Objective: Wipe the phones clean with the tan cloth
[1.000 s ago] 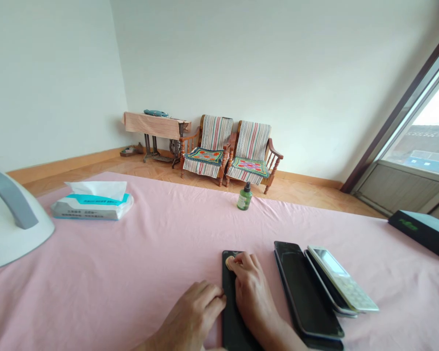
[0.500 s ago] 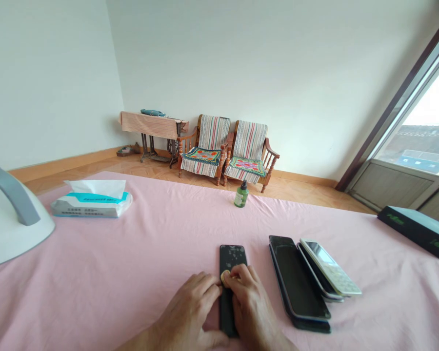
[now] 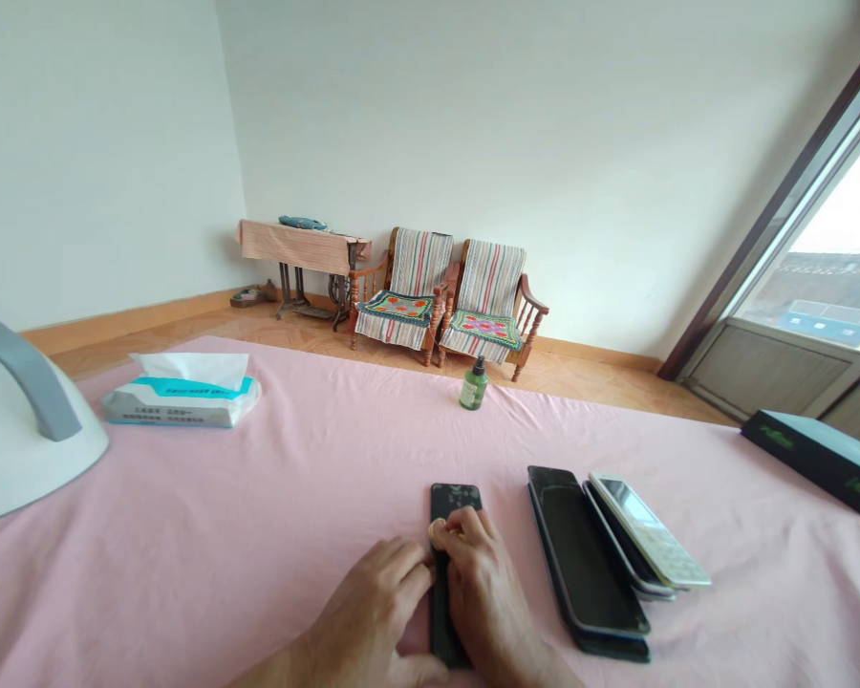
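A black phone (image 3: 453,500) lies face up on the pink tablecloth (image 3: 279,516), right in front of me. My right hand (image 3: 482,585) rests on top of it, fingers pinched on a small tan pad (image 3: 437,531) pressed to the screen near its left edge. My left hand (image 3: 373,616) lies curled beside the phone, its fingertips against the left edge. Wet spots show on the far end of the screen.
Right of the phone, a large black phone (image 3: 584,554) and a pale keypad phone (image 3: 649,530) lie overlapping. A green spray bottle (image 3: 473,385) stands further back, a tissue pack (image 3: 182,397) at left, a white lamp base (image 3: 21,449) far left, a dark box (image 3: 817,457) far right.
My right hand slid the pad from the phone's far end back toward me, baring the spotted upper screen, then edged forward again slightly. My left hand stayed at the phone's left edge.
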